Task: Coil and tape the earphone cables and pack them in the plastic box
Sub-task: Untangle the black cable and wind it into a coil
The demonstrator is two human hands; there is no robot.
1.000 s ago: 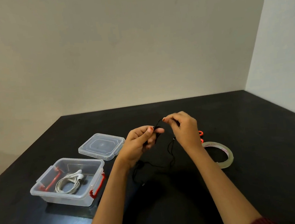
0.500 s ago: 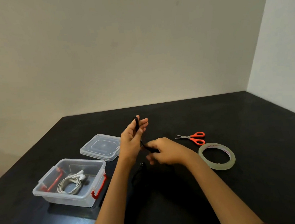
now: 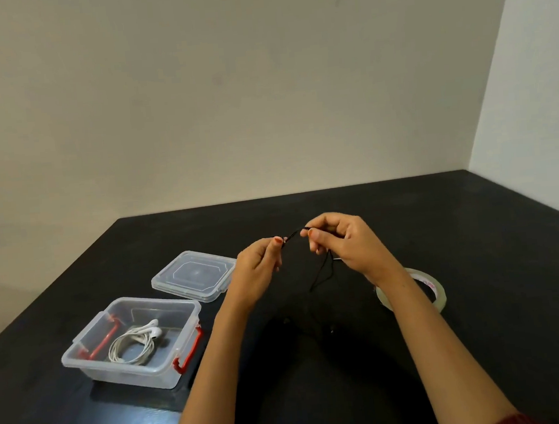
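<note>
A thin black earphone cable [image 3: 322, 270] is stretched between my two hands above the black table. My left hand [image 3: 259, 267] pinches one stretch of it near the thumb tip. My right hand [image 3: 345, 243] pinches the cable a short way to the right, and loose strands hang down from it toward the table. A clear plastic box [image 3: 178, 308] with red latches stands open at the left. Inside it lies a coiled white earphone [image 3: 137, 342]. The box's clear lid [image 3: 194, 275] lies flat behind it.
A roll of clear tape [image 3: 437, 294] lies on the table right of my right forearm, partly hidden by it. The black table [image 3: 515, 292] ends at walls behind and to the right. The scissors are hidden behind my right hand.
My right hand rose from low near the table back up beside the left hand, pulling the black cable taut between them. It now covers the scissors. The left hand lowered its fingers.
</note>
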